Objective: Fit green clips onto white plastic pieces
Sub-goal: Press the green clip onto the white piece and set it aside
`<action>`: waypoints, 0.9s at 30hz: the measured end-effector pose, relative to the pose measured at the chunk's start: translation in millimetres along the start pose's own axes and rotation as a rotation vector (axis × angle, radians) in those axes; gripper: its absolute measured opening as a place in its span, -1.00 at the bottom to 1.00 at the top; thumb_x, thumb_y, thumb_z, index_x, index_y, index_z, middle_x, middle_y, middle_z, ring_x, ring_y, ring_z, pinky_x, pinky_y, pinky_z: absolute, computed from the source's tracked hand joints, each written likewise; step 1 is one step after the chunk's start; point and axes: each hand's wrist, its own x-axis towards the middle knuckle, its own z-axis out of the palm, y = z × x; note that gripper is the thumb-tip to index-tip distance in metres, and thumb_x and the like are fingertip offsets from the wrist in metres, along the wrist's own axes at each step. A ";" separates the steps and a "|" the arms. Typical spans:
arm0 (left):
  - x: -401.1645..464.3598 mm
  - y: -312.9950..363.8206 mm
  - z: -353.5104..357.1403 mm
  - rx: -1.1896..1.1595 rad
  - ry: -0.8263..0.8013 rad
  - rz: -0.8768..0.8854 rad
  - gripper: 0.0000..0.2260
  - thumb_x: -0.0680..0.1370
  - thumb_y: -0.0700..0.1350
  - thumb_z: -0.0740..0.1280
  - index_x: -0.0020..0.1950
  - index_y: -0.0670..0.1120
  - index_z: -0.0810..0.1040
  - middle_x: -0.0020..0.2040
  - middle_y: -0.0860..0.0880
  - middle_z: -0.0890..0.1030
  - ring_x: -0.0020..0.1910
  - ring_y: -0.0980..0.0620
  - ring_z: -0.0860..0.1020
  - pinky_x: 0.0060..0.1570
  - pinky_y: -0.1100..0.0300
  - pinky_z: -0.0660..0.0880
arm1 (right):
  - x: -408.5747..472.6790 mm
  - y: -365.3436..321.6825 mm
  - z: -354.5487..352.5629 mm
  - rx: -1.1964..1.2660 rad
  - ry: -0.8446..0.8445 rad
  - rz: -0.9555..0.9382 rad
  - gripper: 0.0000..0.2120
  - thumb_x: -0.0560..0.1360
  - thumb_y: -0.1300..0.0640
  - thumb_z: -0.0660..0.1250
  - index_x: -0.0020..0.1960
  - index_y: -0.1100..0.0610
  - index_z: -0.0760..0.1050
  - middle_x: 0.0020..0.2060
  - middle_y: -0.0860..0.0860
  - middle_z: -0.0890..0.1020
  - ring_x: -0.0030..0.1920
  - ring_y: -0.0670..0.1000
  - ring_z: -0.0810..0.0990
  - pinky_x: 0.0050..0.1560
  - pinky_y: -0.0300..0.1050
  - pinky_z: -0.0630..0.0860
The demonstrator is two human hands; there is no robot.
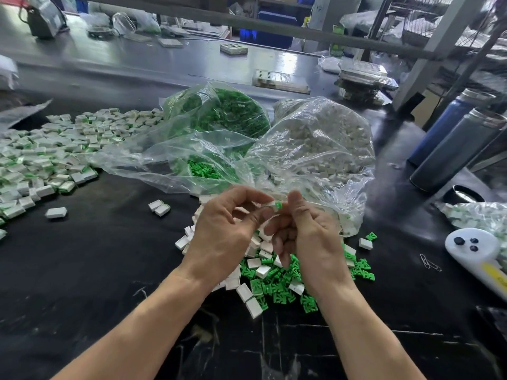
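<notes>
Two metal flasks [450,141] stand at the right of a black table [82,270], near a white handheld device [474,250] and paperclips [430,263].

Two bare forearms enter from bottom edge, no sleeves in view. Left hand [219,231] and right hand [310,237]: no gloves, rings, watch or wristband visible. Fingernails short, unpainted.

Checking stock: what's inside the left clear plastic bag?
The left plastic bag holds green clips, seen through the film and at its opening. Anything beneath them is hidden.
</notes>
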 end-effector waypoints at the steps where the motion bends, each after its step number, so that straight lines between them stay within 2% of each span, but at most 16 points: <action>1: -0.8 -0.1 3.2 0.011 -0.008 0.017 -0.88 0.55 -0.11 0.51 -0.03 0.13 0.69 0.03 0.14 0.67 -0.04 0.11 0.65 -0.01 0.18 0.60 | -0.8 1.0 1.4 0.000 -0.010 0.026 -0.40 0.69 -0.21 0.15 -0.10 0.28 0.63 -0.33 0.19 0.66 -0.48 0.05 0.51 -0.58 -0.15 0.37; 3: -2.1 -0.5 9.4 -0.015 -0.024 0.023 -0.88 0.56 -0.11 0.50 -0.04 0.13 0.70 0.13 0.17 0.63 0.05 0.09 0.64 0.08 0.15 0.58 | -1.5 2.5 4.3 0.023 -0.024 0.086 -0.35 0.70 -0.26 0.11 -0.20 0.23 0.64 -0.39 0.15 0.62 -0.51 0.02 0.47 -0.57 -0.18 0.32; 5: -2.4 -0.4 13.2 -0.053 -0.029 0.001 -0.88 0.56 -0.11 0.50 -0.04 0.14 0.70 0.18 0.19 0.61 0.09 0.06 0.64 0.14 0.04 0.58 | -0.9 3.2 6.0 0.049 -0.017 0.119 -0.37 0.69 -0.27 0.11 -0.28 0.10 0.66 -0.41 0.12 0.59 -0.52 0.01 0.45 -0.57 -0.21 0.29; 8: -2.5 0.7 15.7 -0.076 -0.052 0.002 -0.88 0.55 -0.11 0.50 -0.04 0.13 0.70 0.17 0.19 0.61 0.10 0.03 0.65 0.20 -0.12 0.57 | 0.9 3.8 6.7 0.039 0.027 0.132 -0.41 0.62 -0.30 0.12 -0.34 0.04 0.64 -0.45 0.09 0.56 -0.53 0.00 0.43 -0.58 -0.22 0.27; 10: -3.6 1.9 17.1 -0.083 -0.075 0.013 -0.89 0.56 -0.11 0.50 -0.03 0.12 0.69 0.15 0.17 0.63 0.08 0.03 0.65 0.20 -0.15 0.57 | 1.6 4.8 8.3 0.038 0.059 0.142 -0.42 0.62 -0.28 0.12 -0.33 0.03 0.64 -0.48 0.07 0.53 -0.55 0.00 0.42 -0.58 -0.23 0.26; 14: -7.1 2.7 20.3 -0.068 -0.108 -0.006 -0.89 0.55 -0.14 0.51 -0.02 0.07 0.67 0.14 0.09 0.67 0.04 -0.02 0.64 0.14 -0.12 0.59 | 1.0 3.2 12.4 0.064 0.091 0.121 -0.44 0.71 -0.12 0.08 -0.34 -0.03 0.63 -0.53 -0.03 0.46 -0.59 -0.06 0.38 -0.61 -0.26 0.25; 17: -8.4 3.9 20.7 -0.051 -0.108 0.001 -0.90 0.54 -0.18 0.52 -0.01 0.01 0.68 0.12 0.10 0.69 0.03 0.01 0.65 0.10 -0.04 0.61 | 0.5 1.7 14.1 0.113 0.091 0.101 -0.42 0.75 0.02 0.06 -0.31 -0.03 0.68 -0.54 -0.11 0.51 -0.56 -0.14 0.48 -0.60 -0.30 0.35; 20: -9.7 5.5 20.6 -0.054 -0.099 0.003 -0.90 0.54 -0.20 0.52 -0.01 -0.03 0.69 0.09 0.11 0.70 -0.01 0.05 0.67 0.00 0.09 0.63 | 2.5 4.3 15.7 0.123 0.073 0.075 -0.44 0.75 0.02 0.04 -0.25 0.01 0.69 -0.49 -0.06 0.53 -0.48 -0.06 0.54 -0.54 -0.26 0.41; 23: -10.0 5.1 21.2 -0.077 -0.099 -0.016 -0.90 0.54 -0.22 0.51 0.00 -0.06 0.69 0.07 0.11 0.72 -0.09 0.09 0.69 -0.13 0.19 0.63 | 4.1 6.3 15.8 0.112 0.074 0.042 -0.42 0.76 0.04 0.02 -0.25 -0.02 0.70 -0.43 -0.01 0.58 -0.33 0.09 0.64 -0.37 -0.13 0.54; 25: -10.0 4.7 21.9 -0.090 -0.096 -0.025 -0.91 0.54 -0.24 0.50 0.00 -0.07 0.69 0.06 0.11 0.72 -0.14 0.10 0.70 -0.19 0.17 0.65 | 4.4 8.3 16.1 0.112 0.072 0.026 -0.40 0.76 0.05 0.00 -0.27 -0.04 0.70 -0.42 -0.05 0.64 -0.29 0.02 0.71 -0.39 -0.16 0.58; 27: -10.3 4.3 22.4 -0.105 -0.088 -0.027 -0.92 0.55 -0.25 0.49 0.00 -0.09 0.68 0.05 0.10 0.73 -0.16 0.09 0.70 -0.23 0.16 0.65 | 4.3 10.1 18.0 0.109 0.085 0.023 -0.38 0.76 0.04 0.00 -0.33 -0.06 0.67 -0.47 -0.10 0.61 -0.40 -0.11 0.66 -0.46 -0.25 0.52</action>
